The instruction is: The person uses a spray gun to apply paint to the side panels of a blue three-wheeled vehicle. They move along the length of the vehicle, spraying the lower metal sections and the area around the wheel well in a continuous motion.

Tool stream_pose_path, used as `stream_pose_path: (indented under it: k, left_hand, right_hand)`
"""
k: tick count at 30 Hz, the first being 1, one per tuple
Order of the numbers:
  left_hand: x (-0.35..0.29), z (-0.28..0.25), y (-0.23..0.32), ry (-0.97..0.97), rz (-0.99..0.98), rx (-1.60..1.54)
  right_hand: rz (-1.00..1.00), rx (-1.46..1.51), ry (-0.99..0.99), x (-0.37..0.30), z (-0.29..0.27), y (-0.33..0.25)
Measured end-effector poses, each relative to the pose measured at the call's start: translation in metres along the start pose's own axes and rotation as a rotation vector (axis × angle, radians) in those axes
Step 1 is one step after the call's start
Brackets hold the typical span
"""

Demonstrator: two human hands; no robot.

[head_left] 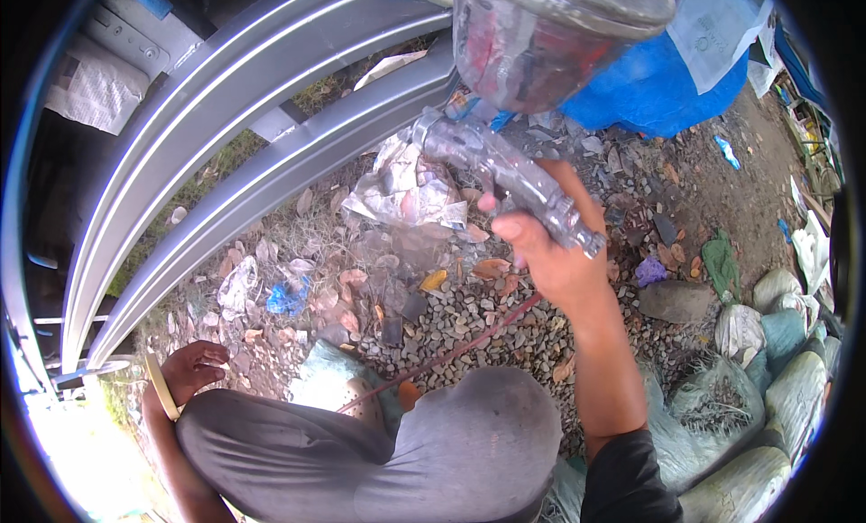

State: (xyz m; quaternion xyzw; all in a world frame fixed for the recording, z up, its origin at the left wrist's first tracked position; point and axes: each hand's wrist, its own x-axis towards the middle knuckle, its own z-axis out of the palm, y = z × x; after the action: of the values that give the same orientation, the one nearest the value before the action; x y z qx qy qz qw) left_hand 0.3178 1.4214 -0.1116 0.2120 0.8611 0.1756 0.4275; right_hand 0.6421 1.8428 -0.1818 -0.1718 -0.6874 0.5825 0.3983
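- rails: ahead, left, one beyond the other
- spray gun: in right hand, cup above it, right of rails
- tarp: ahead right, behind cup
- crumpled paper: on ground, between rails and gun
- gravel: before the knees; hose crosses it toward left knee
- left hand: beside left knee
- stone: right of right forearm; sacks nearer, far right

Head camera: worn on the person's head, left of a fisheye pair
Direction: down past the grey-trousered knees and forward across the gravel ground
Nearness: spray-gun cup closest, looming; ground well beyond
Fisheye rim: dark, rounding off the view's corners
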Motion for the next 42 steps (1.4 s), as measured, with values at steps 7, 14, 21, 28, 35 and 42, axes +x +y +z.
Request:
stream_pose_path:
  k: [7, 14, 21, 28, 35, 42]
  left_hand:
    - [0.009, 0.005, 0.006, -0.02, 0.066, -0.026]
    - [0.01, 0.006, 0.008, -0.027, 0.118, -0.011]
    - [0.009, 0.004, 0.009, -0.015, 0.188, -0.074]
    - [-0.021, 0.038, 0.09, -0.027, 0.442, 0.15]
    - [-0.041, 0.086, 0.143, -0.139, 0.716, 0.6]
    - [-0.056, 0.115, 0.174, -0.376, 1.033, 0.742]
  right_hand:
    - [0.066, 0.064, 0.005, -0.01, 0.012, -0.024]
    - [0.011, -0.006, 0.237, -0.008, 0.003, -0.013]
    - [0.102, 0.03, 0.446, -0.009, -0.013, -0.025]
    - [0.2, -0.017, 0.449, -0.009, -0.017, -0.054]
    - [0.02, -0.181, 0.436, -0.005, -0.003, -0.004]
    - [0.301, -0.141, 0.478, -0.01, 0.025, -0.072]
